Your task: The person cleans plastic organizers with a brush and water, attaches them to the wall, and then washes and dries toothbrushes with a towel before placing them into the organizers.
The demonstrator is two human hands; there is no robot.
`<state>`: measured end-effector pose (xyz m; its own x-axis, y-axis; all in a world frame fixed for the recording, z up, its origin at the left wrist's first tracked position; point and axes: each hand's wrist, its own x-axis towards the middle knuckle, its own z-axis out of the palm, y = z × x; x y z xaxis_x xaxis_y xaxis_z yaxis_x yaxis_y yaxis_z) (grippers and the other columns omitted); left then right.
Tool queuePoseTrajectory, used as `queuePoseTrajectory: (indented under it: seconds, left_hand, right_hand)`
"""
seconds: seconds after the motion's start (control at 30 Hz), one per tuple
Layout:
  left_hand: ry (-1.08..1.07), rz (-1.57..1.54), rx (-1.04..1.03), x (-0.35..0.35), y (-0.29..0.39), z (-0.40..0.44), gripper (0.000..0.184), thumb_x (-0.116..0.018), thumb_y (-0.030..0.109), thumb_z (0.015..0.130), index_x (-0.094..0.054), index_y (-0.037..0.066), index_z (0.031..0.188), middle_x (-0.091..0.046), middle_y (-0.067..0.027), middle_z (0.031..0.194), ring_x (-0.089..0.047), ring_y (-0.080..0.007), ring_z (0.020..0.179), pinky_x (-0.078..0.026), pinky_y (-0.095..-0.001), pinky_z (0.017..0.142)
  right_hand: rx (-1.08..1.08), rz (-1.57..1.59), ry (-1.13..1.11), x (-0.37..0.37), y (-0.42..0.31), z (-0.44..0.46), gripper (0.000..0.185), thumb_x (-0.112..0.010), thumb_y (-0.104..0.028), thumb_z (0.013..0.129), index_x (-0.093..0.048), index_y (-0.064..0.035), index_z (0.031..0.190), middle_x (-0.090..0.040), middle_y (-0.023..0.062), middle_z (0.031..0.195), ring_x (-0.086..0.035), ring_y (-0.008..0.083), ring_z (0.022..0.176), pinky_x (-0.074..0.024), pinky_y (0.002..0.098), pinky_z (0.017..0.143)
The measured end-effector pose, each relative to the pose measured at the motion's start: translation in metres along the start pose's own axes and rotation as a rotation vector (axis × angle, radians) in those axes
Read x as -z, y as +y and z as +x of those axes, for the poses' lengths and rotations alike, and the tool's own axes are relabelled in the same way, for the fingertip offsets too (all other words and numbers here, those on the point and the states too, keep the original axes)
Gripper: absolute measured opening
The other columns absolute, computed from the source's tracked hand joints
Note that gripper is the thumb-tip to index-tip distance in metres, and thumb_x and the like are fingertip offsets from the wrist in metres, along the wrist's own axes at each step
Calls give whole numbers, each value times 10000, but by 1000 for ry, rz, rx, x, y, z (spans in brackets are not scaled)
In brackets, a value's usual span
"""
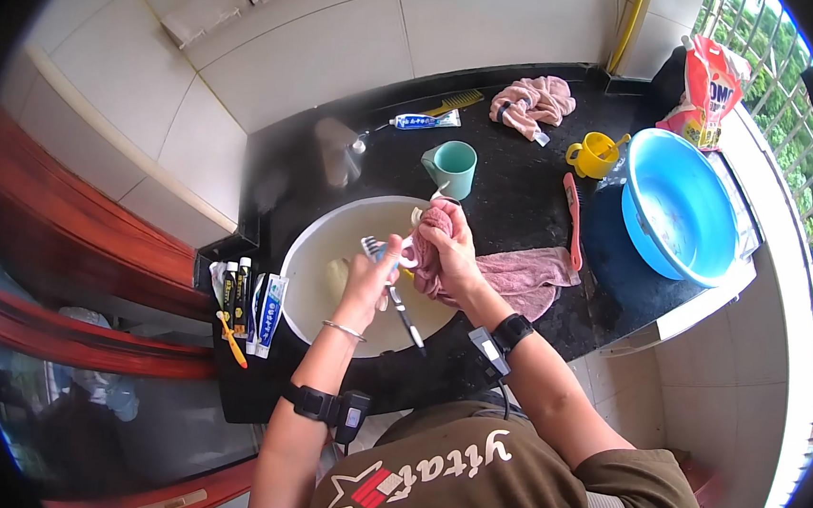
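Observation:
Over the round white sink, which has cloudy water in it, my two hands are close together. My left hand is closed around a toothbrush; its dark bristles point up and its black-and-white handle slants down to the right. Something light blue and white is also at those fingers, too small to make out. In my right hand a dusky pink towel is bunched up. Another part of pink cloth lies on the counter beside that wrist. A green cup stands just beyond my hands.
Left of the sink lie toothpaste tubes and an orange toothbrush. Behind are a blue toothpaste tube, a yellow comb and a crumpled pink towel. Rightward are a yellow cup, a pink-handled brush and a blue basin.

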<state>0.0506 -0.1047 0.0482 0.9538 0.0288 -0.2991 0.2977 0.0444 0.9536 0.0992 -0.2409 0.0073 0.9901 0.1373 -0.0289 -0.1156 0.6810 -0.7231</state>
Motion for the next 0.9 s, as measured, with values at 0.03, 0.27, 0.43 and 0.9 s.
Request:
queuePoseTrajectory:
  seconds: [0.03,0.27,0.43,0.9]
  left_hand:
    - [29,108,-52,-11,-1,2,378,-608,410,832,-524,71,688,-452,59,541,-405,-48,439,-296,-205,402]
    - [-63,-93,2,3,-9,7,311,-598,357,851,-551,90,698,-475,40,566,-425,-44,466,-306,-216,407]
    - [-7,260,35,37,-1,3,293,-582,333,864,-556,79,719,-469,33,558,-432,-44,470,-329,-210,417]
    - [214,1362,-886,3,12,-10,119,-619,136,768,-521,101,826,-570,-49,672,-597,-246,636,-441,-365,559]
  right_hand:
    - [49,23,2,-5,2,-2,378,-564,47,748,-444,-72,1086,-538,51,896,-576,137,742,-504,262,673]
    - [-32,-335,-231,14,-13,6,388,-594,15,699,-532,-25,1080,-555,50,921,-531,96,868,-444,217,788]
    - [-31,-589,-267,43,-35,22,289,-574,-80,713,-571,-8,993,-565,59,921,-533,118,870,-433,246,815]
    - [144,-938,252,-11,17,16,288,-572,-258,795,-639,9,880,-634,107,711,-619,274,688,-482,365,689]
